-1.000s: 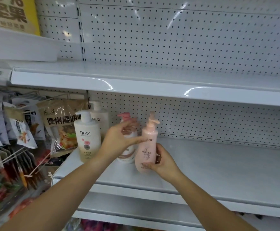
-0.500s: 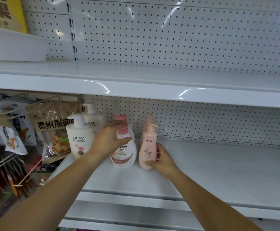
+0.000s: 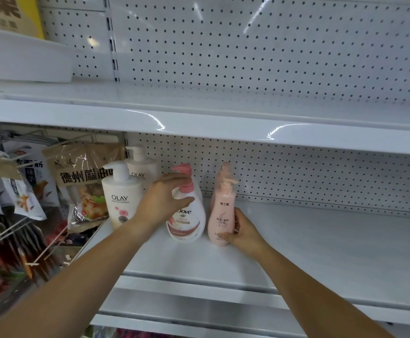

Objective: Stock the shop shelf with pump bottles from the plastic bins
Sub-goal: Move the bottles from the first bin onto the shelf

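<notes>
I see L hand (image 3: pixel 161 201), fingers curled over neck of Dove bottle (image 3: pixel 186 220), upright on shelf (image 3: pixel 321 252). R hand (image 3: pixel 241 230) wraps lower body of pink bottle (image 3: pixel 221 215), standing just right of Dove. Two Olay bottles (image 3: pixel 122 198) at shelf's left end, beside snack bags (image 3: pixel 86 181)

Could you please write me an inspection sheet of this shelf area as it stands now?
Surface: white shelf, bottles standing at its left end.
Job's things: two Olay bottles, one behind the other; Dove bottle and pink bottle beside them, another pump showing behind each.
Clutter: nothing seen.
Grippers: left hand grips the Dove bottle's neck; right hand holds the pink bottle low down.
Cables: nothing seen.
Surroundings: snack bags hang to the left; pegboard behind; upper shelf above.
</notes>
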Action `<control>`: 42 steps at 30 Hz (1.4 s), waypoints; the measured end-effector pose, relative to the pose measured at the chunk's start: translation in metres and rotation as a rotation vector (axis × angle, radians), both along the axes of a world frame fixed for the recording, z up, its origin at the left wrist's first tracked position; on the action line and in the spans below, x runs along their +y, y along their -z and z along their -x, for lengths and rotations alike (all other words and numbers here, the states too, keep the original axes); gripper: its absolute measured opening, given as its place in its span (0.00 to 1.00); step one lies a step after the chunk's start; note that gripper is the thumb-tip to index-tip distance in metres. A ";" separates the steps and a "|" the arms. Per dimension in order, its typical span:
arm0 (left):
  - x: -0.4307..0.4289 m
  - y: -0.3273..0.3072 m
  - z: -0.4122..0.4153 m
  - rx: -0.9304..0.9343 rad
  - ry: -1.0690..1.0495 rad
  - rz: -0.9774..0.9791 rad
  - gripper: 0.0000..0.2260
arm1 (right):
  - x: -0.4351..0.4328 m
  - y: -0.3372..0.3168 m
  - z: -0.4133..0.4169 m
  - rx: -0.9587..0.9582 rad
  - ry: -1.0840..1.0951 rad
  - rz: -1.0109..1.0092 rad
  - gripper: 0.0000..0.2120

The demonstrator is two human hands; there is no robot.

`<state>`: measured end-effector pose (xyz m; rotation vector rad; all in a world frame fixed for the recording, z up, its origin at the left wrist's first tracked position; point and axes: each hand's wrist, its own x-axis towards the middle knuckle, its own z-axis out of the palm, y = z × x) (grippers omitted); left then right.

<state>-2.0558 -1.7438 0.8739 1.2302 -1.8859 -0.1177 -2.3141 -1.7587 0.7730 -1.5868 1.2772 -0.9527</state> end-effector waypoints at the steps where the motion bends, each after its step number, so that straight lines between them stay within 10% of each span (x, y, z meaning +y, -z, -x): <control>1: 0.001 -0.001 0.000 0.012 0.003 -0.009 0.19 | 0.000 -0.001 0.001 0.007 -0.012 -0.005 0.32; 13: 0.003 -0.004 0.000 0.057 0.004 -0.079 0.19 | 0.004 -0.013 0.010 0.195 -0.056 -0.050 0.31; 25: 0.027 -0.015 0.009 0.034 0.029 -0.007 0.13 | 0.041 -0.085 0.048 0.792 -0.115 0.139 0.27; 42: 0.216 0.098 0.007 -0.037 -0.609 -0.382 0.16 | 0.118 -0.036 0.003 0.852 -0.642 0.485 0.23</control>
